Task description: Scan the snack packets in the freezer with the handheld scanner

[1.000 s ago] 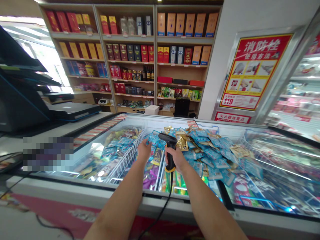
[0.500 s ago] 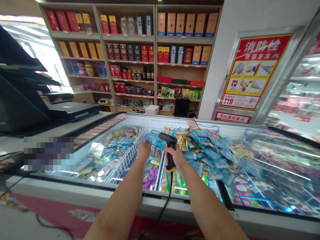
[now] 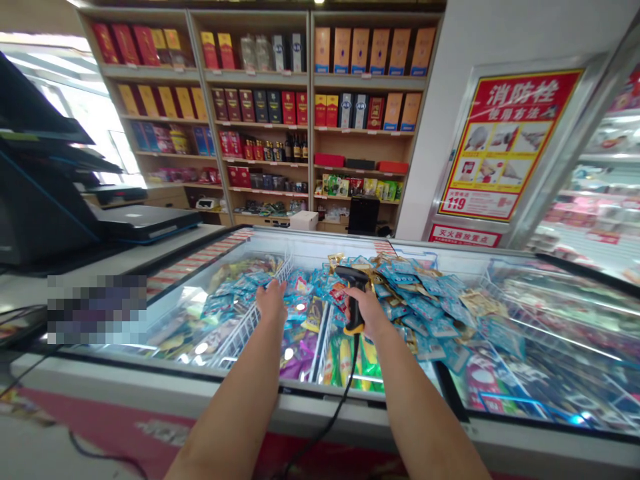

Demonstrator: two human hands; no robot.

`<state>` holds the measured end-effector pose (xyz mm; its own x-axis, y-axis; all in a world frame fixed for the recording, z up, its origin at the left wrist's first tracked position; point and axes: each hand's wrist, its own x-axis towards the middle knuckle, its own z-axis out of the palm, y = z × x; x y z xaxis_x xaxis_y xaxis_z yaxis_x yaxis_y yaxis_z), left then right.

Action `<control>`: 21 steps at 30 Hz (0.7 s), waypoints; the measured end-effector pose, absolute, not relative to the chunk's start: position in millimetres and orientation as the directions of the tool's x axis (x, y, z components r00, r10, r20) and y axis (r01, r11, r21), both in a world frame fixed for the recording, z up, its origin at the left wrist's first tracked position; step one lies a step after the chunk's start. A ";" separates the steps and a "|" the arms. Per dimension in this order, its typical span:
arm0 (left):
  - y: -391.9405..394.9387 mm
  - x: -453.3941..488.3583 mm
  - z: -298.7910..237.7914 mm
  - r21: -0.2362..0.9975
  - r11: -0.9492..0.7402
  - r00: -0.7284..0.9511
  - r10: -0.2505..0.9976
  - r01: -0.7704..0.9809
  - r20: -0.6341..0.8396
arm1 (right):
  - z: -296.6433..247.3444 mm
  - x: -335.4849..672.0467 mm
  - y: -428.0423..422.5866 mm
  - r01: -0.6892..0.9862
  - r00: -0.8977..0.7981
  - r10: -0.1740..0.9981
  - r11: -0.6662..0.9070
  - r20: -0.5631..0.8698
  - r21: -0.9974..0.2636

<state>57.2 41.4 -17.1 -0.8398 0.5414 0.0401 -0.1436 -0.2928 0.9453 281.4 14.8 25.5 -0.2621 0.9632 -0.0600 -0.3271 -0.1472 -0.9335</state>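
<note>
My right hand (image 3: 367, 308) grips a black and yellow barcode scanner (image 3: 356, 300), held upright with its head pointing left; a black cable hangs from its base. To the left, my left hand (image 3: 271, 300) is over the white wire divider (image 3: 245, 340) of a chest freezer, fingers somewhat apart and nothing visible in them. Just right of that hand lie blue packets (image 3: 303, 285). Behind and right of the scanner spreads a heap of blue and gold packets (image 3: 420, 293). Below the scanner are green and yellow packs (image 3: 345, 360) and purple packs (image 3: 299, 359).
The freezer's front rim (image 3: 200, 393) runs below my forearms. At left, a dark checkout machine (image 3: 45, 173) stands on a counter. Shelves of boxed goods (image 3: 260, 103) line the back, and a red fire-hydrant notice (image 3: 510, 143) is on the wall. A second glass-lidded section (image 3: 560, 313) lies right.
My left hand has moved left, away from the blue packet it was holding. My right hand has shifted slightly right with the scanner, uncovering a red-marked packet beside it.
</note>
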 end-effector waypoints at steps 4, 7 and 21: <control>36.2 78.8 -14.8 0.926 -0.311 -0.766 0.641 -0.213 0.039 | 29.6 299.0 22.2 -0.316 -0.251 0.965 -0.161 -0.081 -0.935; 35.3 94.4 -18.0 0.978 -0.166 -0.612 0.763 0.123 0.207 | 27.0 305.9 28.3 -0.350 -0.245 0.968 -0.135 -0.049 -0.927; 35.7 114.3 -28.6 0.363 -0.261 0.096 0.905 0.894 0.414 | 19.8 330.5 20.6 -0.214 -0.343 0.939 -0.091 -0.013 -0.973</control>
<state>114.3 35.7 -28.6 0.0961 0.9053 0.4137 0.8945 -0.2609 0.3631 330.5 20.6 19.8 -0.3429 0.9393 -0.0126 -0.2137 -0.0911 -0.9726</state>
